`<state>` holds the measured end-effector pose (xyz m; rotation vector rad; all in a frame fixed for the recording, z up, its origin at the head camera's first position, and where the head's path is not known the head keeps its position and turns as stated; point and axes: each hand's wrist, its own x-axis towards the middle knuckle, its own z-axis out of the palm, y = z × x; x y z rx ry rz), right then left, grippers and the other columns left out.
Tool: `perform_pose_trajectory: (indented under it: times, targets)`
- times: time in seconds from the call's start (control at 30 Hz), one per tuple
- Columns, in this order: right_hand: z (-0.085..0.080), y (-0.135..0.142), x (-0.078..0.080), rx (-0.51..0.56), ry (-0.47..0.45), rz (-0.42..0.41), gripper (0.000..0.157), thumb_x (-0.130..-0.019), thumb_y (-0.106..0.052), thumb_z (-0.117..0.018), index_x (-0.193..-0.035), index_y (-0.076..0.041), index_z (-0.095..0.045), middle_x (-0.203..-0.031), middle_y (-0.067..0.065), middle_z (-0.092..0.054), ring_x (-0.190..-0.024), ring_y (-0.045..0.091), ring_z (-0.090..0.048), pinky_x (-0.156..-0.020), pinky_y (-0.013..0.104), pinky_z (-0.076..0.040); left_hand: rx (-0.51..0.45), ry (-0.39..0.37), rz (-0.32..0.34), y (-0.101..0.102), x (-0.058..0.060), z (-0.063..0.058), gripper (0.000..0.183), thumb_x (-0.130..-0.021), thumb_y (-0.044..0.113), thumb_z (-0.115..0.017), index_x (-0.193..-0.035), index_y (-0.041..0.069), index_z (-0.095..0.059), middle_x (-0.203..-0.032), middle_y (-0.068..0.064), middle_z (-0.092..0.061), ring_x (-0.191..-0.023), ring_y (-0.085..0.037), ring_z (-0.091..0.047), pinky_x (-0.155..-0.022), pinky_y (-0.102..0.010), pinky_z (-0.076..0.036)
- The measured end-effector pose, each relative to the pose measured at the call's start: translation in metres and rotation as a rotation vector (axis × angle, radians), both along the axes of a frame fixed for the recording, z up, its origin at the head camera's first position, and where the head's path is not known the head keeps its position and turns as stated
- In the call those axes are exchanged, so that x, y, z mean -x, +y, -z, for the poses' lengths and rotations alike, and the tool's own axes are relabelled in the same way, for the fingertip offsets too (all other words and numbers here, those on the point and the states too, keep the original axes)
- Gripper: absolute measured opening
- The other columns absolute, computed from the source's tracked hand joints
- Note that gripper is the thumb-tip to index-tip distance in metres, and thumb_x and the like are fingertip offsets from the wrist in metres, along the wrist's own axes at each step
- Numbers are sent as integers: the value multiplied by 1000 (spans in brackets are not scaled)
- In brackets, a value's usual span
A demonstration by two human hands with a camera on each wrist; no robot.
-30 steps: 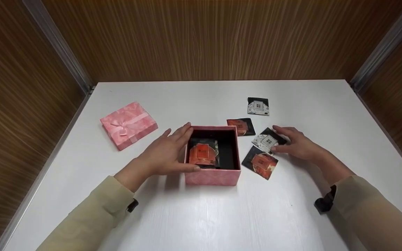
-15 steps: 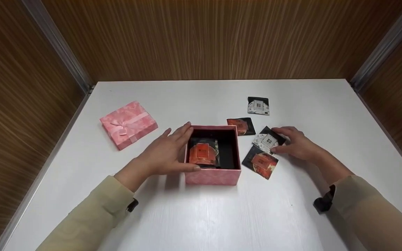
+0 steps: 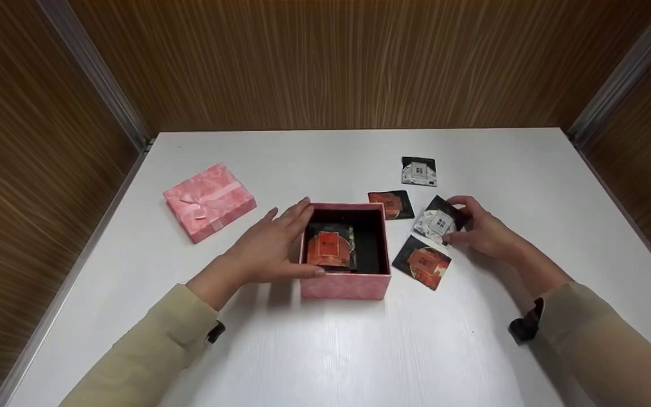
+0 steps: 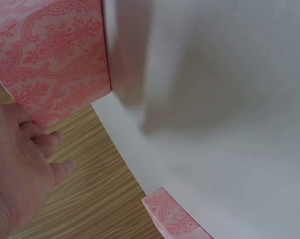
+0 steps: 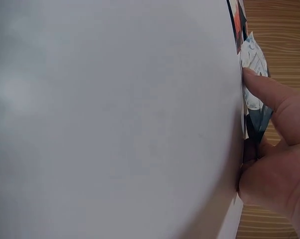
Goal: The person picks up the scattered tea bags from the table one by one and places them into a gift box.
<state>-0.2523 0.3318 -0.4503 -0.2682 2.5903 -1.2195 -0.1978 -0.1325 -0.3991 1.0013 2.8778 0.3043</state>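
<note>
Shifted white-and-black sachet (image 3: 438, 222) slightly away from orange sachet (image 3: 422, 262) since earlier frame.
Pinching it between thumb and fingers of right hand (image 3: 485, 232), right of pink box (image 3: 345, 287); touching box with left hand (image 3: 266, 251), fingers wide.

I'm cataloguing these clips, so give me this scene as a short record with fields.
Left hand: rests against pink patterned square box
Right hand: pinches flat white-and-black square packet
Inside box: at least one flat orange-and-black square packet
Lid: pink rectangular lid with ribbon bow, on white table
Lying loose: nearer orange-and-black packet, farther orange-and-black packet, farthest white-and-black packet
</note>
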Motion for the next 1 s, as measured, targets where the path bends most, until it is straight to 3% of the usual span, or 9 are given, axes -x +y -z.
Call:
perform_pose_trajectory:
  times: [0.27,0.43,0.53,0.67,0.73,0.87,1.0]
  targets:
    - [0,1,2,34,3,74,71,-100,-12,-73,-160,-16,-35,-142,29,-53,-123,38,-53,-109,50,-36,-5,-5,0,0,0,0,128,-84,94,-47,-171,7,-12,-178,-9,-8,-162,-24,-18,-130,-54,-14]
    - [-1,3,3,74,75,134,56,-105,-8,-65,-156,-13,-44,-125,25,-58,-110,32,-55,-91,33,-44,-6,-3,3,0,0,-1,128,-85,94,-48,-171,7,-12,-178,-10,-8,-162,-24,-18,-130,-54,-14]
    - [-3,5,2,105,95,167,53,-107,-8,-61,-158,-13,-45,-128,26,-58,-109,30,-55,-80,25,-47,-1,-3,5,1,0,-1,127,-85,94,-48,-170,7,-12,-178,-10,-8,-162,-24,-18,-130,-54,-14]
    - [-9,6,2,150,120,205,56,-109,-9,-58,-162,-13,-41,-137,28,-57,-110,25,-58,-78,19,-51,2,-4,7,1,0,-1,127,-85,93,-48,-170,7,-13,-178,-9,-8,-162,-23,-17,-130,-54,-15]
    - [-14,6,1,165,150,233,52,-109,-10,-60,-159,-11,-45,-134,27,-60,-106,19,-61,-76,17,-52,-2,-5,10,1,0,-1,126,-86,93,-48,-170,6,-13,-178,-8,-7,-162,-23,-17,-130,-54,-15]
    - [-28,1,-1,202,196,282,35,-108,-14,-64,-141,-1,-63,-122,14,-67,-94,10,-59,-73,16,-51,-1,-8,8,1,0,-1,126,-86,93,-48,-170,7,-12,-178,-8,-7,-162,-22,-17,-130,-54,-14]
    - [-44,-8,-5,222,204,269,36,-106,-24,-69,-133,0,-72,-113,-5,-72,-93,7,-60,-76,17,-53,-1,-13,3,1,-1,-1,127,-85,94,-47,-171,8,-12,-179,-8,-7,-162,-22,-17,-130,-54,-13]
